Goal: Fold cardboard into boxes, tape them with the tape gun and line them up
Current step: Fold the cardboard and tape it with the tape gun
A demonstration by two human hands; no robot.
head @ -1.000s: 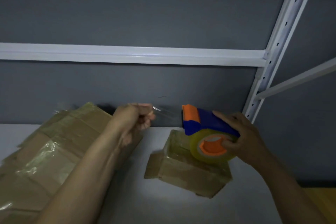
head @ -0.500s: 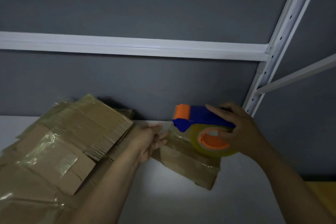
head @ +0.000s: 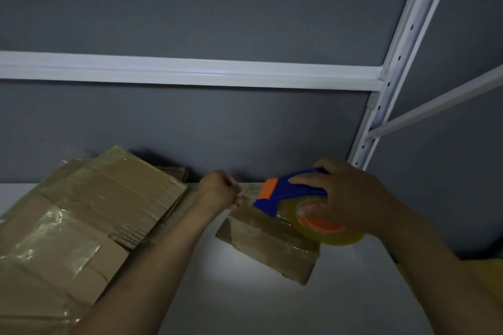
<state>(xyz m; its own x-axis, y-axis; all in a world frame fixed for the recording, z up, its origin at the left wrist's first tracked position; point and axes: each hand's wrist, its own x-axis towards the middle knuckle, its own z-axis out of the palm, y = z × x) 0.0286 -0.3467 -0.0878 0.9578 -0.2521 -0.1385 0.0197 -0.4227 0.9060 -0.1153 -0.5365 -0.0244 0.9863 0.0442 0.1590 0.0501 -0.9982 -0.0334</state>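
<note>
Far left: flat cardboard [head: 81, 212] stacked on the white shelf [head: 245, 304] against the grey wall [head: 190, 8], tape patches glinting. Next, left hand [head: 217, 192] with fingers curled tight, knuckles up, touching the far-left top corner of the box [head: 272, 250]. Cannot tell whether it pinches tape or cardboard. The box is closed, skewed on the shelf, just right of the stack. The tape gun [head: 288, 194], blue with an orange nose, has its front end against the box top. The right hand [head: 351, 198] grips it, fingers over the blue body and palm across the roll [head: 334, 236]. Far right: white post [head: 402, 49].
</note>
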